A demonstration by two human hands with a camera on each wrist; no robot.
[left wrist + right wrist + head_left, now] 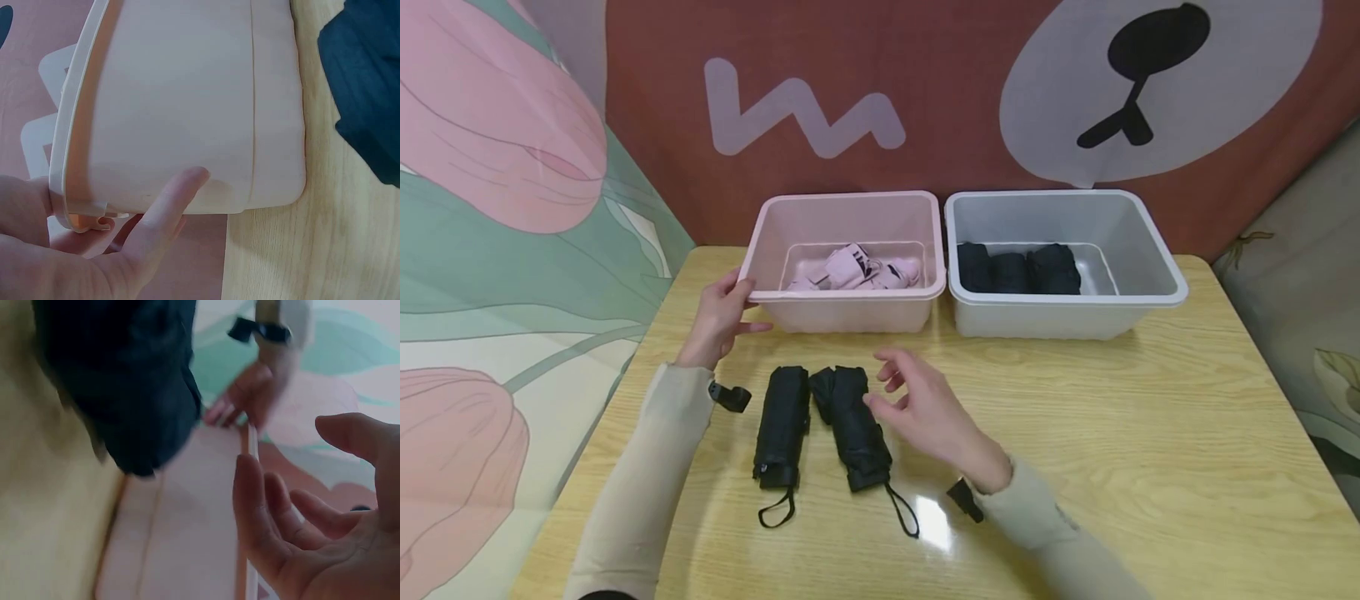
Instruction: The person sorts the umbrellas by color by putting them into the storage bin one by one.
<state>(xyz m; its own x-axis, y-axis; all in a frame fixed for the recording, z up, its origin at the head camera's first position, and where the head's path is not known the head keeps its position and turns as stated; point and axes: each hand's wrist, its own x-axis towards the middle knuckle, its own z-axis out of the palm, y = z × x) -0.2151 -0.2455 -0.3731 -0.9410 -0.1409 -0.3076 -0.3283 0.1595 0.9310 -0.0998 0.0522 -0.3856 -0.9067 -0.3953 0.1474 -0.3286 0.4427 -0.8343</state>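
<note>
My left hand holds the near left corner of a pink plastic bin. In the left wrist view one finger lies along the bin's outer wall while the rest of the hand is around the rim. Several folded pink umbrellas lie inside it. My right hand, fingers loosely bent and holding nothing, hovers beside a folded black umbrella with a wrist loop. To the left of that, another folded black umbrella lies on the table, its strap toward me.
A grey-white bin stands right of the pink one, with several black folded umbrellas at its left end. Both bins stand at the back of the wood-grain table, before a printed cloth backdrop.
</note>
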